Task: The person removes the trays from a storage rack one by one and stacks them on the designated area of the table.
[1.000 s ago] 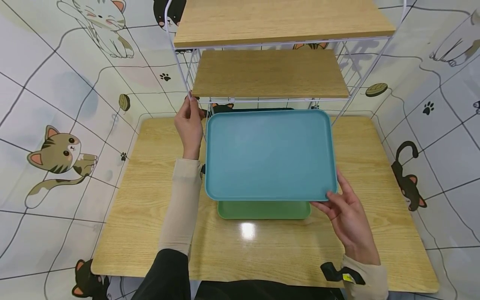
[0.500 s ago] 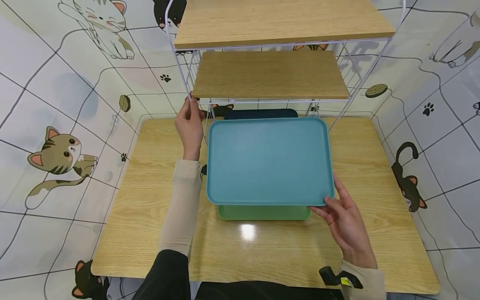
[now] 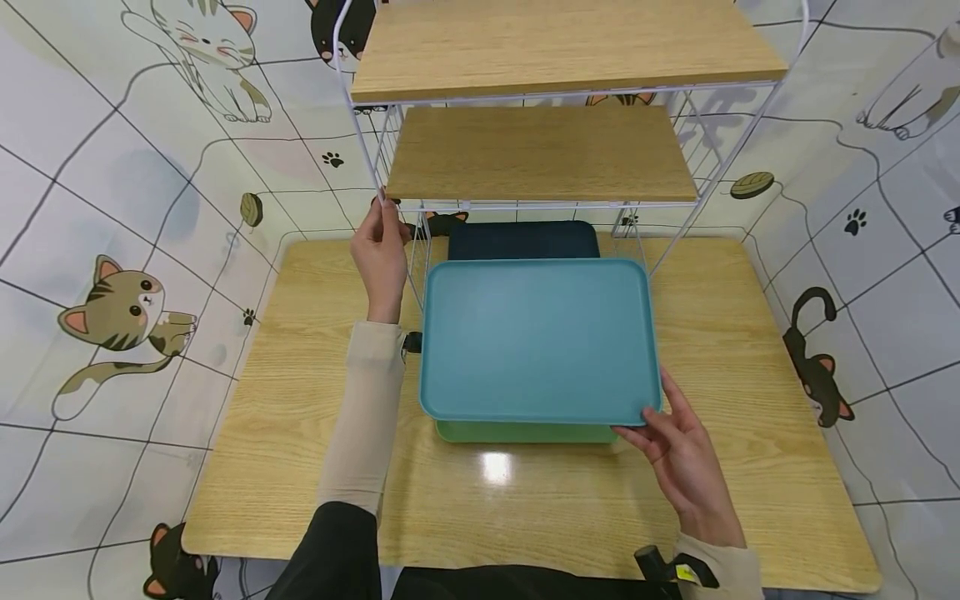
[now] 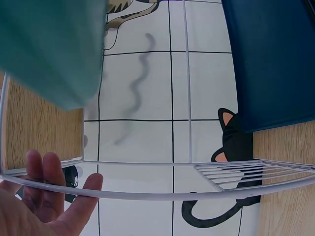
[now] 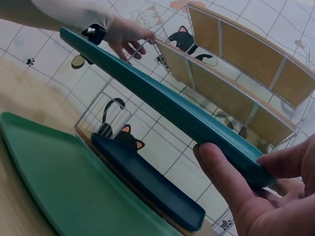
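A light blue tray (image 3: 536, 342) is held up off the table by my right hand (image 3: 690, 471). Thumb and fingers pinch its near right corner, thumb on top and fingers beneath, as the right wrist view shows. My left hand (image 3: 380, 267) grips the left upright of a white wire rack (image 4: 147, 195), just by the middle shelf. Below the blue tray lies a green tray (image 5: 74, 182), only its near strip showing in the head view. A dark navy tray (image 3: 525, 240) sits at the rack's bottom level, partly hidden behind the blue one.
The rack carries two wooden shelves, an upper shelf (image 3: 570, 46) and a middle shelf (image 3: 540, 154). It stands at the back of a wooden table (image 3: 765, 483). Walls with cat drawings close in the table at the back and both sides.
The light blue tray has moved lower and toward the body with my right hand, revealing more of the navy tray and covering more of the green one. My left hand stays on the rack.
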The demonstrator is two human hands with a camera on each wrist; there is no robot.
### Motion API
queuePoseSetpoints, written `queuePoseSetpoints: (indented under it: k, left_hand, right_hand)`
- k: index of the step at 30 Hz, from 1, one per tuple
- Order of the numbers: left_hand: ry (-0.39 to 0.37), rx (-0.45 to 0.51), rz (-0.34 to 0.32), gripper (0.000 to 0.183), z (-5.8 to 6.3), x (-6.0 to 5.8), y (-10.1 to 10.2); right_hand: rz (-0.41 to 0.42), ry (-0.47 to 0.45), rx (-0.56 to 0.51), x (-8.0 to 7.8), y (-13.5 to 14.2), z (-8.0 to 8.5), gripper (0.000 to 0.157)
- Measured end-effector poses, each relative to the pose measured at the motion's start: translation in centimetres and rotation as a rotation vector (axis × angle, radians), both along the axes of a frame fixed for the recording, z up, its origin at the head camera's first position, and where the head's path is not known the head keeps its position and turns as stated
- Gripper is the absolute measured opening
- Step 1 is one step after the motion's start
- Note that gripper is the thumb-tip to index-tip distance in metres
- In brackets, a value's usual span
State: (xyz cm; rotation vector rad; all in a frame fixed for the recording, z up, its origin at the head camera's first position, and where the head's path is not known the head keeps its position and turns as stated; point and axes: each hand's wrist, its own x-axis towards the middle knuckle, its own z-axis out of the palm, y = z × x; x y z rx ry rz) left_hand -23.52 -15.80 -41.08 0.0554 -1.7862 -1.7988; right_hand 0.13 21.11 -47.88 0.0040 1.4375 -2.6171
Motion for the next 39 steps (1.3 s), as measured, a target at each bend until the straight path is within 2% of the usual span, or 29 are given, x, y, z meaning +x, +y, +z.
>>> queuePoseSetpoints:
  k: [4, 9, 16, 19, 29, 35, 39]
  left_hand:
    - [0.001, -0.002, 0.01, 0.031, -0.1, -0.1, 0.0]
    - [-0.019, 0.01, 0.014, 0.031, 0.2, 0.1, 0.2]
    - [-0.019, 0.012, -0.004, 0.03, 2.4, 1.9, 0.9]
    - [-0.011, 0.008, -0.01, 0.029, 2.9, 2.2, 1.0]
    - [0.009, 0.001, -0.009, 0.03, 2.7, 2.1, 1.0]
    - [0.016, 0.001, -0.002, 0.031, 2.6, 2.0, 1.1]
    - [0.015, 0.0, 0.003, 0.03, 2.6, 2.0, 1.1]
  right_hand:
    - [-0.004, -0.029, 0.02, 0.4, 0.1, -0.6, 0.069]
    - [0.007, -0.024, -0.015, 0.7, 0.3, -1.3, 0.069]
    - [0.011, -0.044, -0.033, 0.9, 0.3, -2.3, 0.07]
    - [0.014, -0.058, -0.032, 0.9, 0.3, -2.8, 0.07]
    - [0.014, -0.116, 0.002, 0.9, 0.2, -4.3, 0.072]
    - [0.037, -0.111, -0.027, 0.9, 0.1, -5.1, 0.072]
    - [0.037, -0.113, -0.009, 0.9, 0.0, -5.6, 0.072]
